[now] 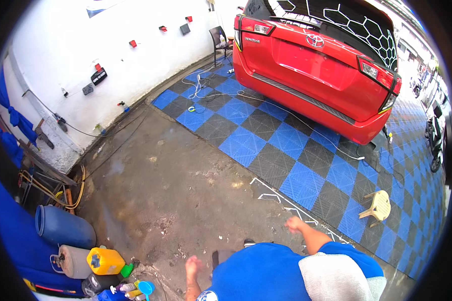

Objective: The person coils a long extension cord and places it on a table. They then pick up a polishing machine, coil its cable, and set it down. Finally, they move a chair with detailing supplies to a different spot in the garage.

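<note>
My left hand point(193, 264) hangs in the air over the bare concrete floor, slightly smeared, its fingers loosely apart and nothing seen in it. Off to the right, my right hand point(295, 224) is held out with bent, parted fingers, also with no object visible. Beneath it, thin white strips point(281, 198) lie scattered along the border between the concrete and the tiles. A light grey towel point(335, 276) is draped over my blue shirt at the right shoulder. Neither hand touches anything in view.
A red car point(306, 65) stands on blue and black floor tiles point(299, 178), near a cream plastic stool point(379, 205). At the lower left are a blue drum point(65, 227), a yellow jug point(105, 261) and several bottles. A white cable point(291, 115) crosses the tiles.
</note>
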The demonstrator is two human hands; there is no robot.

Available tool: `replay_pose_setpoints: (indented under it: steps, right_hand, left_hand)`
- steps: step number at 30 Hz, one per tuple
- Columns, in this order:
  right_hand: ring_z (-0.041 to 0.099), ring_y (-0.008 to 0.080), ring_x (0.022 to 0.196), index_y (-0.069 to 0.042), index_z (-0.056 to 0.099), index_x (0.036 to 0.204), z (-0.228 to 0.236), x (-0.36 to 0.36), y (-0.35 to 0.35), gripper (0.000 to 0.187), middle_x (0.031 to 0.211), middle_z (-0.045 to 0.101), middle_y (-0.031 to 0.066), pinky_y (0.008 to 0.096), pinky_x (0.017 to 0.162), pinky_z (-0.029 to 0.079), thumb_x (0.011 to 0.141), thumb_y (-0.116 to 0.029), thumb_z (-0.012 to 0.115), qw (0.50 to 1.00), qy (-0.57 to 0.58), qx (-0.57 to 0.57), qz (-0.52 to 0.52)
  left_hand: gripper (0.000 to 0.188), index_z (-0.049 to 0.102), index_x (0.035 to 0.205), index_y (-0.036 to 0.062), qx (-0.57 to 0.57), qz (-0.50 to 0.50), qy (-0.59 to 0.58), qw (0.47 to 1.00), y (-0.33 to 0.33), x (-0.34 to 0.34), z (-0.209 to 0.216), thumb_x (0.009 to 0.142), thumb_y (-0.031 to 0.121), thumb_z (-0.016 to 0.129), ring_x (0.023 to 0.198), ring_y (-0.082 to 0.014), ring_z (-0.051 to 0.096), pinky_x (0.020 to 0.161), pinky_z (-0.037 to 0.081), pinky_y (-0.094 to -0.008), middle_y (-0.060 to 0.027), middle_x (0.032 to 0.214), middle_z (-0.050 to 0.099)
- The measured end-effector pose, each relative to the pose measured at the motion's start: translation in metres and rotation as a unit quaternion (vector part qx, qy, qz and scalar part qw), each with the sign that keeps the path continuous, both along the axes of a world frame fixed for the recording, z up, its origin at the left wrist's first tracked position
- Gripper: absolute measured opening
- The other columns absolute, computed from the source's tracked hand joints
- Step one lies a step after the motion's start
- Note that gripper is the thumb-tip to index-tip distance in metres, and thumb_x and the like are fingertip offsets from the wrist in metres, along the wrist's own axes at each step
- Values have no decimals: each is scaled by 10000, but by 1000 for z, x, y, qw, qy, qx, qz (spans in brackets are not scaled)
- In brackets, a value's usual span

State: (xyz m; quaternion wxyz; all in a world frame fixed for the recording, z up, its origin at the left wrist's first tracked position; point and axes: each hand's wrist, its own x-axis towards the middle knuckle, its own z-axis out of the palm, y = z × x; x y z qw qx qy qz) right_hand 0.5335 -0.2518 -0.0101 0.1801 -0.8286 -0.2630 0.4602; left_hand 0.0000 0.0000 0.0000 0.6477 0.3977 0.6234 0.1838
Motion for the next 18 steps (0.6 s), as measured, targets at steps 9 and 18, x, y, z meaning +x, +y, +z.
replay_pose_setpoints:
  steps: [9, 18]
  right_hand:
    - [577, 109, 550, -38, 633, 1038, 34, 147, 338, 318, 725, 630, 21, 277, 466, 461, 867, -306, 653, 968, 114, 144, -169]
    - [645, 203, 651, -101, 644, 1036, -1, 210, 406, 280, 845, 674, 102, 420, 588, 513, 874, -328, 618, 924, 173, -142, -309]
  left_hand:
    - [270, 611, 1133, 106, -61, -51, 7, 997, 221, 152, -51, 936, 275, 534, 707, -216, 634, 576, 515, -360, -86, 884, 664]
    - [263, 627, 1081, 81, -84, -174, 102, 976, 543, 297, -44, 923, 268, 531, 639, -247, 637, 540, 529, -396, -89, 834, 665]
